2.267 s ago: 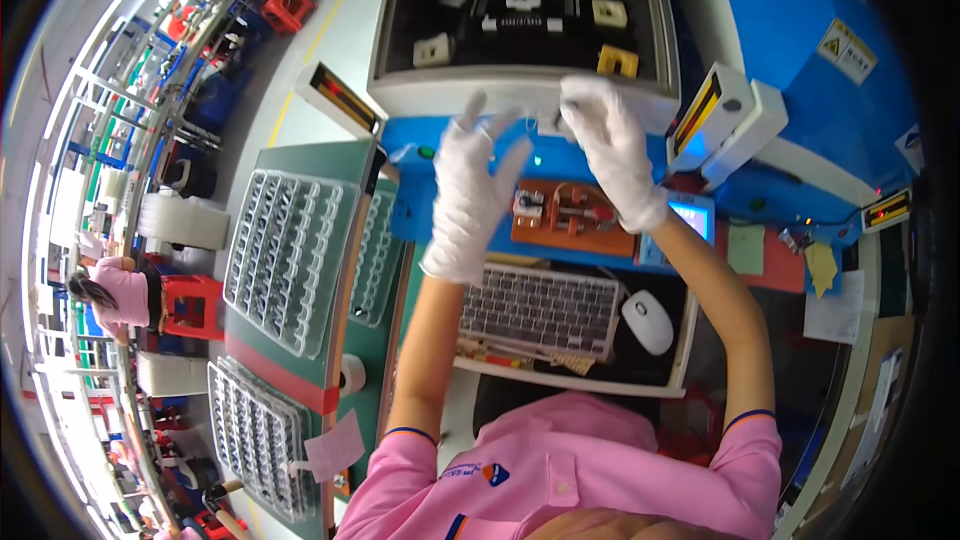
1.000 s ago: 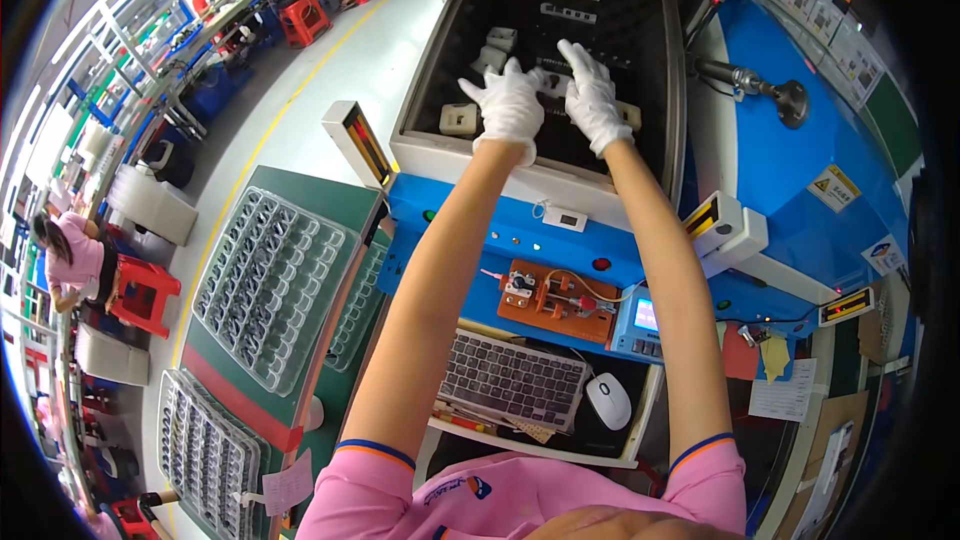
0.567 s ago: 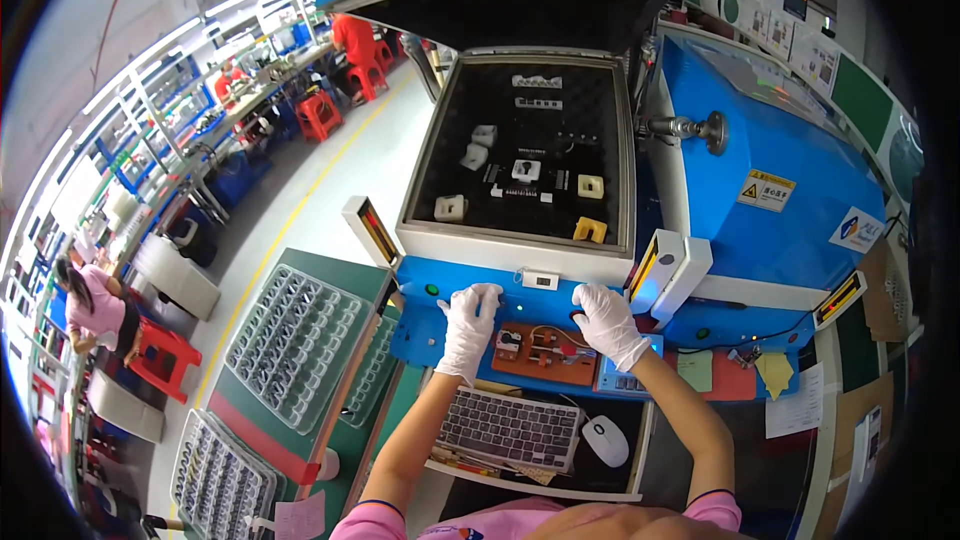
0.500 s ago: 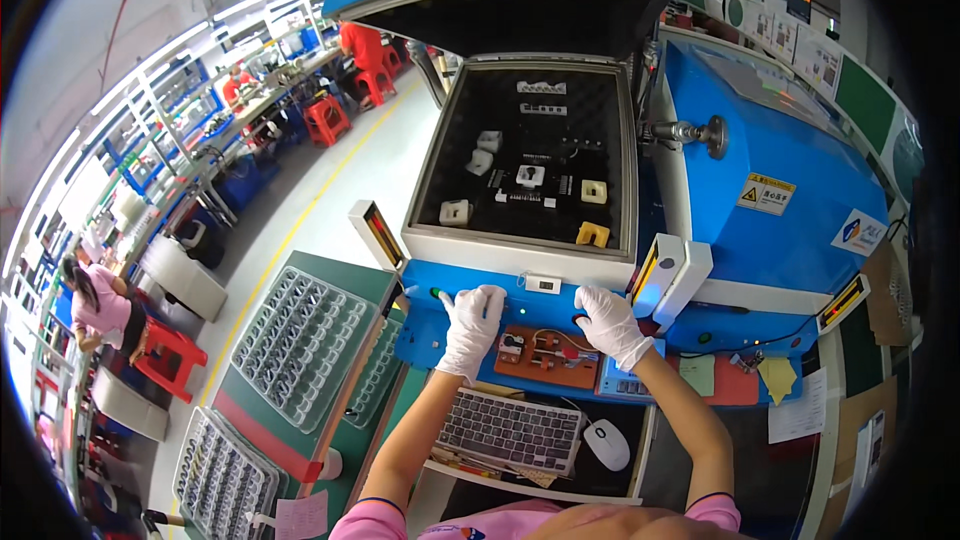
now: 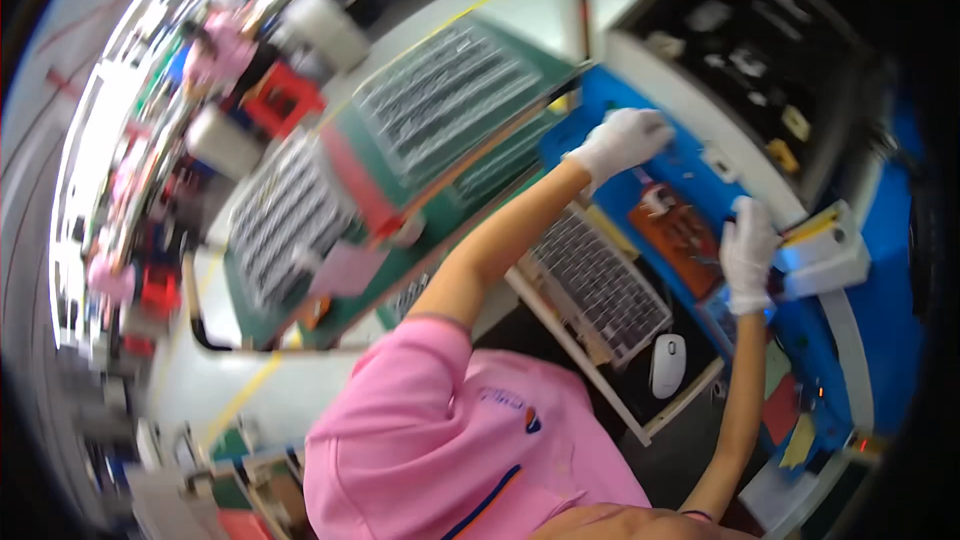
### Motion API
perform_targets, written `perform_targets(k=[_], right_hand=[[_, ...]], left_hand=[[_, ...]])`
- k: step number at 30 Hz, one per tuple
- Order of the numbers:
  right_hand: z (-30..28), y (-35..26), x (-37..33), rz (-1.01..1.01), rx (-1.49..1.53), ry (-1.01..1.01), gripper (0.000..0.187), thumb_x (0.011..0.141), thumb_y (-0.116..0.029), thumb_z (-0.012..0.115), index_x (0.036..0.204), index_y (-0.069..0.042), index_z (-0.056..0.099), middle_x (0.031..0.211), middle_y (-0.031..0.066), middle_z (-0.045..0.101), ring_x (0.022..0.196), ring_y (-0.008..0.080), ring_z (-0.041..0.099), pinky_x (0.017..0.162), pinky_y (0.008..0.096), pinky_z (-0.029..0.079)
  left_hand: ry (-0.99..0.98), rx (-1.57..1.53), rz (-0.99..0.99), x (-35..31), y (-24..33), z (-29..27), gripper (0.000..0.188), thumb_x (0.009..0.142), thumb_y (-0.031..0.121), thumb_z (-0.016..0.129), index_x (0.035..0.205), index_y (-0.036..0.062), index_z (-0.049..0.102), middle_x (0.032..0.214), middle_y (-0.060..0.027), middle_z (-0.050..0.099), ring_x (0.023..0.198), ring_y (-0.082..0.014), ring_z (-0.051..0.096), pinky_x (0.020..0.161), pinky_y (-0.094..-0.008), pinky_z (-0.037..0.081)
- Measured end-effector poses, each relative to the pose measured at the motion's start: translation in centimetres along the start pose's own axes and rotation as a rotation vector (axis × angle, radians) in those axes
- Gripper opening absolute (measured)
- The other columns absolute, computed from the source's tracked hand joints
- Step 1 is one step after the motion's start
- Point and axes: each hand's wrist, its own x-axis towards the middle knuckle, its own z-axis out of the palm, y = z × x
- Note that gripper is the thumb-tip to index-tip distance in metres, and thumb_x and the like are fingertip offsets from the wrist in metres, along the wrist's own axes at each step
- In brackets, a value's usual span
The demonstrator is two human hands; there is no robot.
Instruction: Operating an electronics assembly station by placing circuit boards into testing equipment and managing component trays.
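Note:
My left hand, in a white glove, is at the left part of the machine's blue front panel. Its fingers are curled, slightly blurred, and I see nothing in them. My right hand, gloved alike, is against the same panel farther right, fingers bent and closed; no held thing shows. Between the hands sits an orange fixture block with small metal parts on it. Beyond the panel, the machine's dark bed bears several small white and yellow parts.
A keyboard and a white mouse lie on a pull-out shelf below. Clear plastic trays stand on the green bench to the left, a pink paper at its edge. Red stools and other workers are farther off.
The view has swung left and tilted, so the machine now stands at upper right and its raised lid is out of sight. Both hands remain by the blue panel.

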Motion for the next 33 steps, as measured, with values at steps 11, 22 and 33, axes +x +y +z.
perform_targets(k=[11,22,33], right_hand=[[1.4,-0.8,-1.8,-0.282,0.290,-0.238,0.036,0.093,-0.024,0.068,0.123,-0.007,0.059,0.123,0.0137,0.058,0.119,0.0311,0.052,0.107,0.0429,0.039],[2.3,-0.1,-2.1,-0.253,0.459,-0.262,0.021,0.094,-0.013,0.066,0.113,-0.005,0.063,0.110,0.0108,0.063,0.104,0.0286,0.059,0.098,0.0374,0.047],[-1.0,-1.7,-2.3,-0.315,0.444,0.056,0.020,0.087,0.000,0.070,0.077,-0.001,0.053,0.080,0.0123,0.054,0.077,0.0308,0.054,0.071,0.0392,0.045]], left_hand=[[0.460,0.482,-0.601,-28.8,-0.3,-25.6,0.030,0.094,0.026,0.063,0.114,0.0051,0.070,0.099,-0.0077,0.072,0.090,-0.0159,0.066,0.083,-0.0304,0.050],[0.365,0.804,-1.405,-51.3,-11.4,-40.0,0.032,0.074,0.028,0.074,0.095,0.0034,0.076,0.081,-0.0079,0.073,0.071,-0.0203,0.069,0.067,-0.0339,0.056],[0.351,0.977,-1.198,-53.9,-13.4,-40.2,0.046,0.079,0.046,0.068,0.092,0.0022,0.069,0.083,-0.0163,0.063,0.084,-0.0301,0.061,0.074,-0.0416,0.046]])
